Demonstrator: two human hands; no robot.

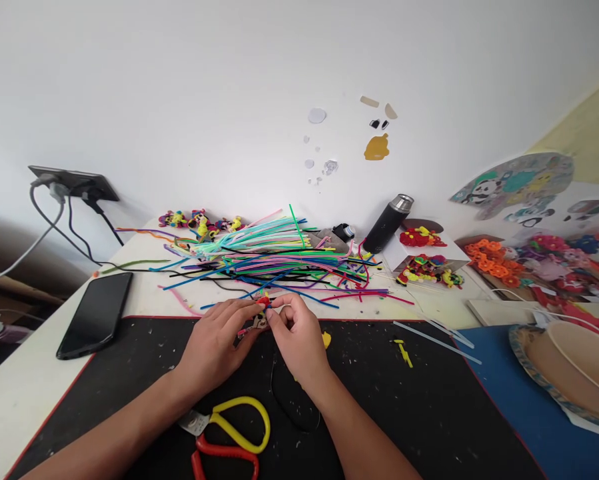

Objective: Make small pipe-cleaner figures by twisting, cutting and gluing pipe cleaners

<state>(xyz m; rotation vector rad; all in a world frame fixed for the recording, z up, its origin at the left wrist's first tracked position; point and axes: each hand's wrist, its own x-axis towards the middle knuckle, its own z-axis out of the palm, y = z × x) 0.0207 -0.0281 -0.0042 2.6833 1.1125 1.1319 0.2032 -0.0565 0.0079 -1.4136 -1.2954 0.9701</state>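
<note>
Over the black mat [379,393], my left hand [214,340] and my right hand [296,330] meet, fingertips pinched round a small pipe-cleaner figure [260,320]. Red, white and dark parts of it show between the fingers; the rest is hidden. Close to my left forearm lie scissors [239,427] with one yellow and one red handle, their blades partly under the arm. A thin dark cord [274,387] runs down onto the mat below my right hand. Just beyond my hands is a heap of many-coloured pipe cleaners [279,257].
A black phone [96,313] lies at the left. Behind the heap, a black thermos [389,223] leans near a white box [446,257] with fuzzy figures. Yellow scraps [403,353] and clear sticks [439,341] lie right of my hands; a round basket [529,367] is far right.
</note>
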